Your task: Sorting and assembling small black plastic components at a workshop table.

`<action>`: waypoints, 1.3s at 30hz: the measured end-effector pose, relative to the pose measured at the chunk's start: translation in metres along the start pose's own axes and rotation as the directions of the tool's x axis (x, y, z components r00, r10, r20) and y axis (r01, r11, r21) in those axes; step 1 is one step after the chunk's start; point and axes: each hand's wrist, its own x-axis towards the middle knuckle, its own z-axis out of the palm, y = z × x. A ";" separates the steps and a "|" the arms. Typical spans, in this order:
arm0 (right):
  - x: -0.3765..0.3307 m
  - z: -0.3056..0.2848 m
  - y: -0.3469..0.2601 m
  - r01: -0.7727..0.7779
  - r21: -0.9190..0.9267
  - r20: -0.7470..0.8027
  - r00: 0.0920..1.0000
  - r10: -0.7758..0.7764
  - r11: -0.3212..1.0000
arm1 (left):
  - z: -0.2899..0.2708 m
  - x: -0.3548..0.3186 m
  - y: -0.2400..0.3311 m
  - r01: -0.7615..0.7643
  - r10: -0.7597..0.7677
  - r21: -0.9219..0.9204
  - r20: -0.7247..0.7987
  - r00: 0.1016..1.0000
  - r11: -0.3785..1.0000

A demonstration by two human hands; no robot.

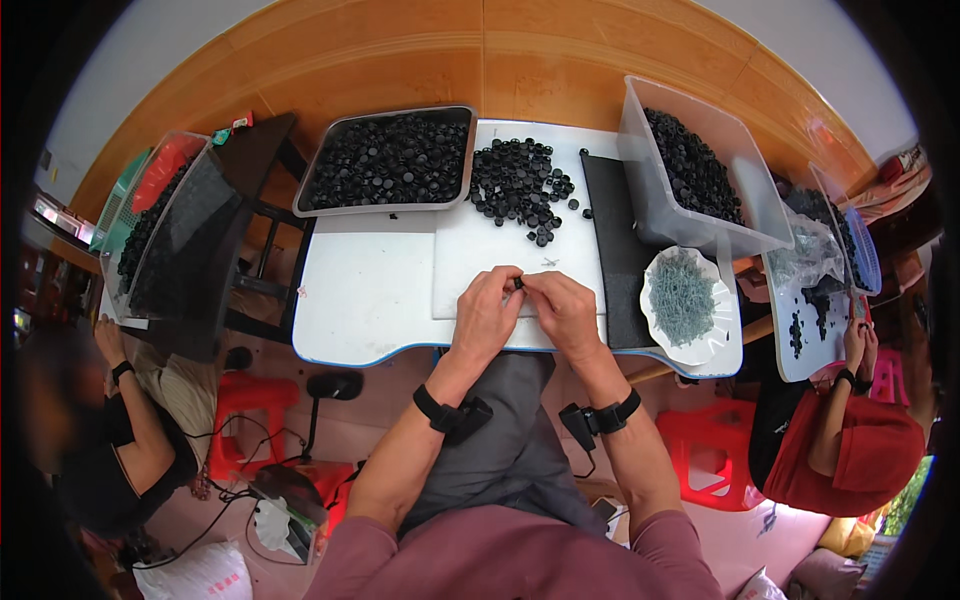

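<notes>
Over the near part of a white mat, my two hands meet at the fingertips. My left hand pinches a small black round cap. Closed in a pinch, my right hand touches the same spot from the other side; what its fingertips hold is hidden. Just beyond them, a few thin clear slivers lie on the mat. Farther off is a loose heap of black caps. To the right, a white scalloped dish holds many thin, clear greenish pieces.
A metal tray full of black caps stands at the back left. A clear plastic bin of black parts stands at the back right, by a black mat. People sit at both sides, near red stools and cables.
</notes>
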 end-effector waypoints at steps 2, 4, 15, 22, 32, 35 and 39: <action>0.001 0.001 0.001 0.021 -0.012 0.001 1.000 -0.021 1.000 | -0.001 -0.001 0.000 -0.003 0.003 -0.014 0.002 1.000 1.000; 0.002 0.000 0.002 0.088 -0.049 -0.014 0.996 -0.089 0.995 | -0.002 -0.001 0.001 -0.001 0.001 -0.036 0.003 1.000 0.999; -0.005 0.005 0.002 0.268 -0.212 0.011 0.962 -0.272 0.940 | -0.018 0.008 0.001 0.220 -0.194 -0.182 0.147 0.970 0.958; -0.006 0.004 0.002 0.296 -0.180 0.004 0.954 -0.300 0.938 | -0.020 0.007 -0.007 0.319 -0.270 -0.301 0.195 0.943 0.899; -0.003 -0.002 -0.001 0.317 -0.138 0.003 0.947 -0.320 0.938 | -0.024 0.009 -0.007 0.446 -0.348 -0.413 0.293 0.890 0.794; -0.003 -0.003 -0.002 0.293 -0.112 -0.004 0.955 -0.296 0.949 | -0.024 0.009 -0.006 0.476 -0.367 -0.465 0.309 0.877 0.747; -0.005 -0.002 0.006 0.227 -0.042 -0.007 0.974 -0.228 0.973 | -0.022 0.009 -0.008 0.464 -0.355 -0.403 0.319 0.879 0.789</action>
